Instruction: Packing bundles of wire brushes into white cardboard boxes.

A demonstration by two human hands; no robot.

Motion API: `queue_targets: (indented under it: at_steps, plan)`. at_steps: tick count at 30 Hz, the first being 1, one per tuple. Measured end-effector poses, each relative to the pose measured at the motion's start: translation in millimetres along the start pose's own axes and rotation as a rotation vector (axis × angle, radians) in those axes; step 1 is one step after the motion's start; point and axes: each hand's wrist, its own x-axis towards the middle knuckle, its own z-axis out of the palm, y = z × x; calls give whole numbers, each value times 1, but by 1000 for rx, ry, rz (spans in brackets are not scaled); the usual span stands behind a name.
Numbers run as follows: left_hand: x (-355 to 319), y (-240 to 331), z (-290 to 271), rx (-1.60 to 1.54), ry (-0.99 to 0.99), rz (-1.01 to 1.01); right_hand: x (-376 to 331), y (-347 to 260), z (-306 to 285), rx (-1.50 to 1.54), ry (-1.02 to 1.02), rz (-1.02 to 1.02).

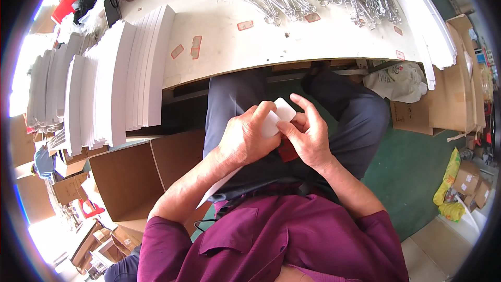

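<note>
The table ends in a front edge that bows across the view above the lap, and the hands work below that edge, clear of it. To the left, a row of white boxes juts past the edge; to the right, white strips lie along the table's side and overhang it too. Wire brushes lie toward the far side, with bare tabletop between them and the edge. An open carton stands just beside the left forearm, while green floor gives the right elbow more room.

The white piece is between the two hands, over the lap, with a rounded flap at its upper end. The left hand is clamped on the piece, its index finger bent over the top. The right hand has its thumb on the piece and its index finger raised well apart; whether its curled fingers also grip is hard to tell from here.

Both forearms rise from the maroon shirt and slant inward, wrists bent, and a white strip shows beneath the left one.
</note>
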Motion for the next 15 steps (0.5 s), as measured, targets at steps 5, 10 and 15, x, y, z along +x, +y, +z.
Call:
queue_targets:
  at_steps: [5, 10, 15]
  plan:
    - [-3, -1, 6, 33, 7, 11, 4, -9, -1, -389, -60, -136]
    - [-5, 0, 7, 47, 24, -85, 5, -13, 5, -795, -104, -434]
    - [-6, -2, 8, 97, 19, -93, 12, -13, 6, -229, -58, 110]
